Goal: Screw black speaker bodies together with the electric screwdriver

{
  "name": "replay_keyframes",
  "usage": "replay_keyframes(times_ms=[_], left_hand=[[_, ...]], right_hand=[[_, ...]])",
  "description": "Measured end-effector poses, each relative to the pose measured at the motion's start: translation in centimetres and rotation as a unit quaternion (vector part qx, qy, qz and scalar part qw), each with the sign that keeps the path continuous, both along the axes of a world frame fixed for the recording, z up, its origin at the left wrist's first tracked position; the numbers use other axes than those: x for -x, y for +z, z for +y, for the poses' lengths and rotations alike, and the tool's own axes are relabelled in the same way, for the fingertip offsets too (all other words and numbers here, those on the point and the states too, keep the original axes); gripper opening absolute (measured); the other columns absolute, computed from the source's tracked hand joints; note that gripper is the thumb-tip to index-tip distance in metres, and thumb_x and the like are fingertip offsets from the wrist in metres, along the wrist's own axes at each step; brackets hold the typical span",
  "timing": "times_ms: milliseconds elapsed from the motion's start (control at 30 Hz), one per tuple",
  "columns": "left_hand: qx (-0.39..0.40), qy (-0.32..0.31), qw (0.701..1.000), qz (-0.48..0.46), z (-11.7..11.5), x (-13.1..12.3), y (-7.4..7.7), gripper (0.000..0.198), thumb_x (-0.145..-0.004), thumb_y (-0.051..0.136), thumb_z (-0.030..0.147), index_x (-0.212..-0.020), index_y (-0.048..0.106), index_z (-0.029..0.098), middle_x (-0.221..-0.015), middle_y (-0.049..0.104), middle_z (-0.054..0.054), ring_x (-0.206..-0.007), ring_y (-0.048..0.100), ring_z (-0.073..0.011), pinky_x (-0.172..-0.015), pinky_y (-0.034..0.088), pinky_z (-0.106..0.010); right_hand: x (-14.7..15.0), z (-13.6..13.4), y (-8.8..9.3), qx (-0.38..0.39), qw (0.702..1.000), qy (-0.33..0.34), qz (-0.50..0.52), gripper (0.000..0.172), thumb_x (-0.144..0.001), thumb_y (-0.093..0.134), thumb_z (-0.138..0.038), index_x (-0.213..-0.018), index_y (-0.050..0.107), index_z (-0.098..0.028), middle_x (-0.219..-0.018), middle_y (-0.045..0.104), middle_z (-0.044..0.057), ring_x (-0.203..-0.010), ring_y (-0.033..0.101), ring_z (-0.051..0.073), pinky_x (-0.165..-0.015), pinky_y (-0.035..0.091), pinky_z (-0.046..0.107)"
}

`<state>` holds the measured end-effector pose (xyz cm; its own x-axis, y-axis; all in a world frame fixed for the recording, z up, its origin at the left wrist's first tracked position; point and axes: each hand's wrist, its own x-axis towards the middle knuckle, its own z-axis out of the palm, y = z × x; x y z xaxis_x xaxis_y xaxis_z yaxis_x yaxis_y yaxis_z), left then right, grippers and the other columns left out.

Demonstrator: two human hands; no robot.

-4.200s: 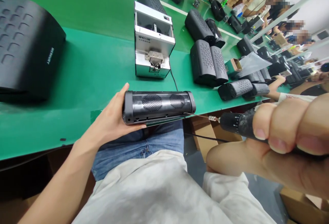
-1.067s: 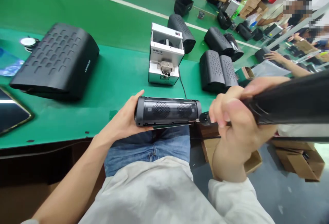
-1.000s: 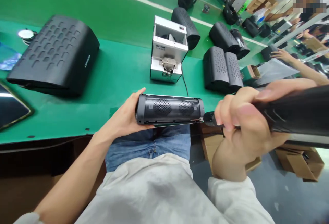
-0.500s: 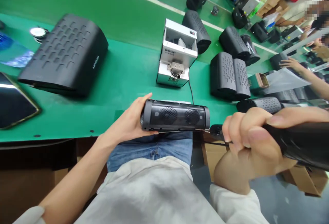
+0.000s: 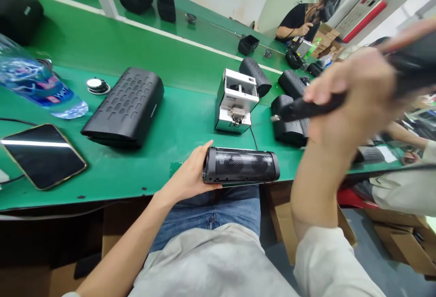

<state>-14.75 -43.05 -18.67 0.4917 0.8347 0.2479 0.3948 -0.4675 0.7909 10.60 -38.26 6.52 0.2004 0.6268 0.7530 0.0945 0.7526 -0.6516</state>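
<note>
My left hand (image 5: 192, 170) is wrapped around the left end of a black speaker unit (image 5: 247, 166), thumb above and fingers below. Two round perforated patches show faintly through its glossy face, and it lies at the table's front edge. Raised on the right, my right hand (image 5: 354, 83) grips a black electric screwdriver (image 5: 316, 105), blurred by motion. The screwdriver's metal tip points left, apart from the speaker unit. Just behind the unit stands a white screw feeder (image 5: 237, 101) with a metal outlet on its front.
Left on the green table (image 5: 184, 115) are a black textured speaker housing (image 5: 126, 106), a small round white-topped part (image 5: 98, 86), a phone (image 5: 46, 155) and a water bottle (image 5: 41, 83). More housings (image 5: 289, 120) stand to the right. A co-worker (image 5: 299, 24) sits at the far end.
My right hand has lifted the electric screwdriver up and away from the speaker unit's right end. My left hand still holds the unit. The view has shifted, showing more of the table's left side.
</note>
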Motion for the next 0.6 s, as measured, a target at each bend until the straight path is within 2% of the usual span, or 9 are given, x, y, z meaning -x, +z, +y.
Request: replay_keyframes(times_ms=[33,67,133,233,333,467,533,600], left_hand=[[0.002,0.001,1.0,-0.003,0.0,0.0,0.0,0.13,-0.081,0.099,0.043,-0.179,0.014,0.028,-0.168,0.049,-0.022,-0.161,0.049,-0.0477,-0.129,0.048,-0.067],[0.004,0.001,1.0,-0.007,0.0,-0.1,0.0,0.13,-0.081,0.099,0.042,-0.179,0.014,0.028,-0.168,0.049,-0.022,-0.161,0.048,-0.0477,-0.129,0.048,-0.067],[0.004,0.004,1.0,-0.014,-0.1,-0.1,0.0,0.13,-0.08,0.099,0.04,-0.179,0.016,0.029,-0.167,0.05,-0.021,-0.161,0.048,-0.0475,-0.129,0.049,-0.067],[0.004,0.006,1.0,-0.014,-0.1,-0.2,0.0,0.131,-0.078,0.1,0.038,-0.179,0.016,0.03,-0.166,0.052,-0.02,-0.16,0.05,-0.047,-0.129,0.049,-0.066],[0.01,0.009,1.0,-0.01,-0.1,-0.2,0.0,0.132,-0.078,0.101,0.039,-0.179,0.016,0.031,-0.166,0.052,-0.02,-0.159,0.051,-0.0475,-0.127,0.05,-0.066],[0.017,0.006,1.0,-0.006,0.0,-0.1,0.2,0.132,-0.079,0.1,0.041,-0.179,0.015,0.032,-0.163,0.053,-0.02,-0.156,0.053,-0.0472,-0.124,0.052,-0.066],[0.014,0.005,1.0,-0.001,0.0,-0.1,0.2,0.131,-0.081,0.099,0.041,-0.179,0.013,0.032,-0.163,0.053,-0.02,-0.156,0.054,-0.0464,-0.124,0.052,-0.065],[0.012,0.006,1.0,0.007,0.0,-0.1,0.3,0.131,-0.082,0.098,0.042,-0.179,0.012,0.032,-0.162,0.052,-0.02,-0.154,0.055,-0.0458,-0.124,0.052,-0.065]], right_hand=[[1.4,2.2,-0.6,-0.101,0.994,-0.018,0.031,0.027,-0.089,0.088,-0.03,-0.095,0.062,-0.033,-0.061,0.05,-0.01,-0.047,0.047,0.014,-0.046,0.039,0.033],[2.4,4.3,-1.4,-0.103,0.995,-0.014,0.011,0.026,-0.091,0.086,-0.031,-0.094,0.061,-0.032,-0.059,0.049,-0.009,-0.045,0.046,0.015,-0.045,0.039,0.036],[3.4,8.0,-2.7,-0.079,0.996,-0.03,-0.007,0.035,-0.093,0.086,-0.048,-0.095,0.053,-0.035,-0.06,0.045,-0.011,-0.045,0.041,0.015,-0.047,0.039,0.037],[3.1,11.6,-4.1,-0.015,0.998,-0.044,-0.031,0.049,-0.092,0.083,-0.069,-0.101,0.047,-0.037,-0.064,0.041,-0.011,-0.049,0.035,0.015,-0.051,0.036,0.036],[2.6,13.1,-4.8,0.009,0.999,-0.037,-0.017,0.056,-0.089,0.083,-0.074,-0.104,0.044,-0.036,-0.067,0.04,-0.011,-0.05,0.029,0.015,-0.051,0.032,0.037],[3.0,13.3,-5.0,0.016,0.999,-0.047,0.009,0.058,-0.085,0.087,-0.071,-0.104,0.044,-0.035,-0.069,0.046,-0.011,-0.05,0.029,0.014,-0.049,0.03,0.036],[3.3,13.1,-5.0,0.006,0.998,-0.053,0.013,0.055,-0.086,0.087,-0.066,-0.104,0.045,-0.035,-0.07,0.048,-0.011,-0.05,0.031,0.013,-0.047,0.032,0.036],[3.6,12.8,-5.0,-0.008,0.998,-0.054,0.02,0.044,-0.092,0.084,-0.056,-0.103,0.048,-0.034,-0.071,0.047,-0.01,-0.048,0.035,0.013,-0.046,0.034,0.035]])
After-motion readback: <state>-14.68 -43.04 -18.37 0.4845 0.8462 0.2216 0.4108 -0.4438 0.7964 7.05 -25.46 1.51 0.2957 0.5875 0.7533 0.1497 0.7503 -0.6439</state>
